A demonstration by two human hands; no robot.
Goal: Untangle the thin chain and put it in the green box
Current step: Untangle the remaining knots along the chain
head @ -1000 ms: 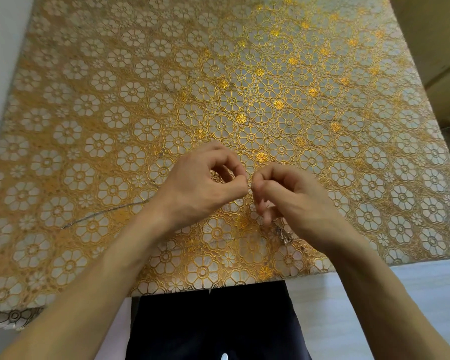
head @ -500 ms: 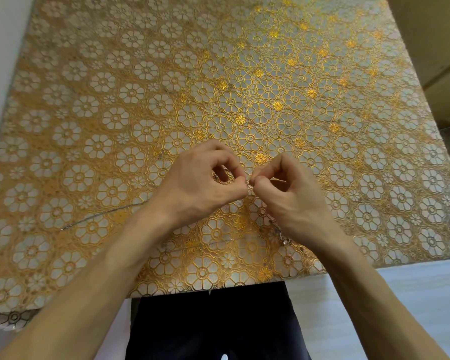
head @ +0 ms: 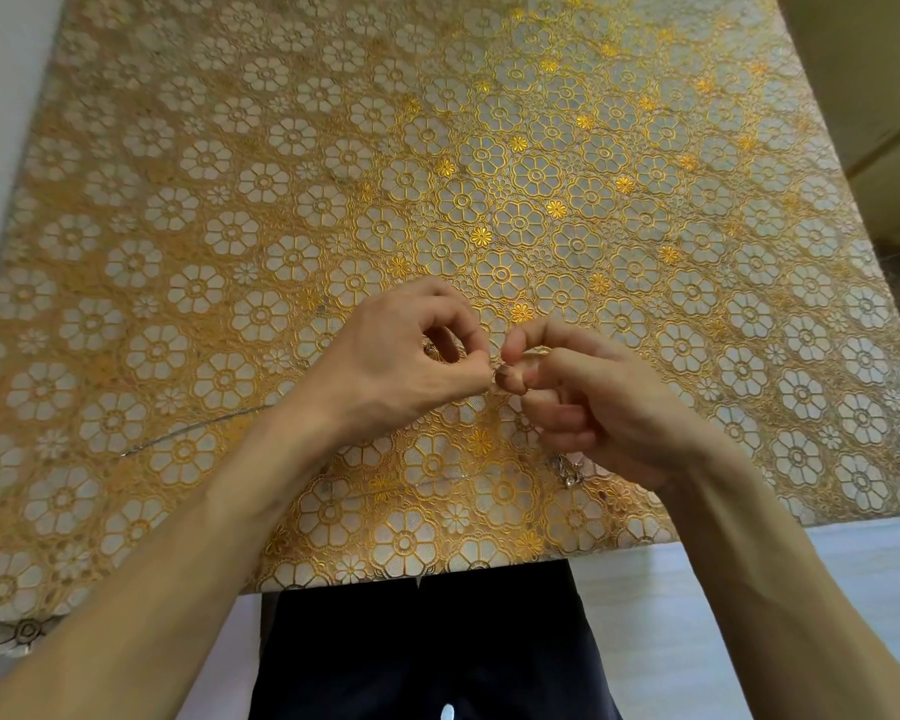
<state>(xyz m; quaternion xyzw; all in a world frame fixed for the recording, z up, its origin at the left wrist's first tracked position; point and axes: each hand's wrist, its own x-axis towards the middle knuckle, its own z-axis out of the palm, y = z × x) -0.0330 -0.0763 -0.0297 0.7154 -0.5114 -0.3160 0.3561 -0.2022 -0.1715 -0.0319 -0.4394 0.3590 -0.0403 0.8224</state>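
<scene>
Gold flowers outlined on pale mesh cover the whole tablecloth (head: pixel 541 148), which reaches the near edge of the table and hangs over it a little. From my remote seat I see both hands meeting low in the middle of the view, just above the cloth.

The left hand (head: pixel 401 366) has its thumb and forefinger curled into a ring, tips pressed together on the thin chain (head: pixel 198 424). A glint of metal shows inside that ring. The right hand (head: pixel 604 407) faces it, thumb and forefinger nipped on the same spot, so the two pinches touch tip to tip. Its other fingers are folded loosely under the palm. The links between the fingertips are too fine for me to make out clearly.

The rest of the chain lies on the cloth. One straight silver strand runs out from under the left wrist towards the left edge of the table. A fainter strand crosses the cloth below the hands. It leads towards a tangled clump (head: pixel 567 472) that lies on the cloth just under the heel of the right hand.

Below the table edge I see a dark garment (head: pixel 427 641) on the person's lap, with pale floor (head: pixel 697 589) on the right. A white wall (head: pixel 1 96) borders the table on the left.
</scene>
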